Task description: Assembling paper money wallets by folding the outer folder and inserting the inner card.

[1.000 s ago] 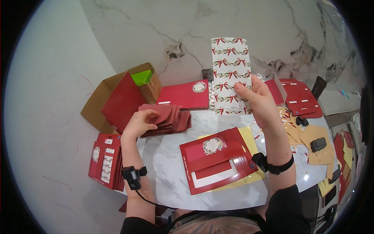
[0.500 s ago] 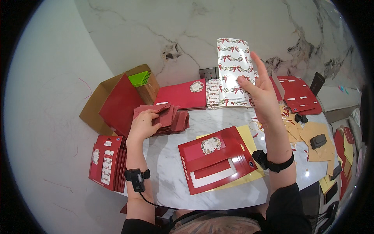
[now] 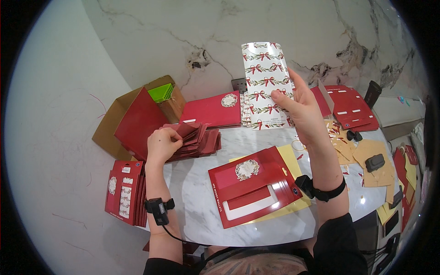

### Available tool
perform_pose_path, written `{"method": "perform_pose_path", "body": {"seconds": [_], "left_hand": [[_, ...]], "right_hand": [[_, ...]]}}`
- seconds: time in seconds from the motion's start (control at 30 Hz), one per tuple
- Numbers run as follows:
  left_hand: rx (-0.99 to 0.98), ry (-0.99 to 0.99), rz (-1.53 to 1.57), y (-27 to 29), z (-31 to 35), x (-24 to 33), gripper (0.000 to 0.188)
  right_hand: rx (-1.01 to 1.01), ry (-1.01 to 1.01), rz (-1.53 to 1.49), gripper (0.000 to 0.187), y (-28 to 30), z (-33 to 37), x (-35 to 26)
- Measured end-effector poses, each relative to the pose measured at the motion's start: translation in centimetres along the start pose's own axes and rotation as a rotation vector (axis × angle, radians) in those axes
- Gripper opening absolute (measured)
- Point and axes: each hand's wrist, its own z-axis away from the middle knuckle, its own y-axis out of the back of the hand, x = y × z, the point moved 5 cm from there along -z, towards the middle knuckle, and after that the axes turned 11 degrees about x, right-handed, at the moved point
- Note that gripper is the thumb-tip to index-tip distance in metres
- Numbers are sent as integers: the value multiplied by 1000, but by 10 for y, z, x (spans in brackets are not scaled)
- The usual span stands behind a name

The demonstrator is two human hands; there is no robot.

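Raised over the back of the table, my right hand [image 3: 305, 107] holds a white money wallet card [image 3: 267, 87] patterned with red bows and green garlands. Its thumb lies across the front, with the fingers behind. At the left, my left hand [image 3: 162, 145] pinches the top of a red envelope [image 3: 185, 130] on a loose pile of red envelopes [image 3: 201, 143]. In front of me lies a red cardboard package sleeve [image 3: 250, 185] with a white cut-out window and a wreath label. Part of a yellow sheet [image 3: 288, 158] shows beneath it.
Finished-looking red packs [image 3: 123, 192] stand stacked at the left edge. Behind are an open brown box [image 3: 107, 133] with a green basket [image 3: 161, 93], and a stack of red cards [image 3: 208, 110]. Tan paper scraps [image 3: 373, 158], a black device [image 3: 375, 162] and red sheets [image 3: 353, 107] lie right.
My left hand's fingers have closed on an envelope and lifted its edge slightly. My right hand has moved a little left, with the patterned card in it.
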Motion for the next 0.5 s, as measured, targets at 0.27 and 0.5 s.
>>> {"method": "perform_pose_path", "body": {"seconds": [0.27, 0.5], "left_hand": [[251, 154, 365, 30, -2, -11, 11], [539, 172, 1102, 40, 5, 32, 16]], "right_hand": [[-25, -25, -13, 57, -6, 3, 6], [23, 731, 774, 47, -44, 42, 7]]}}
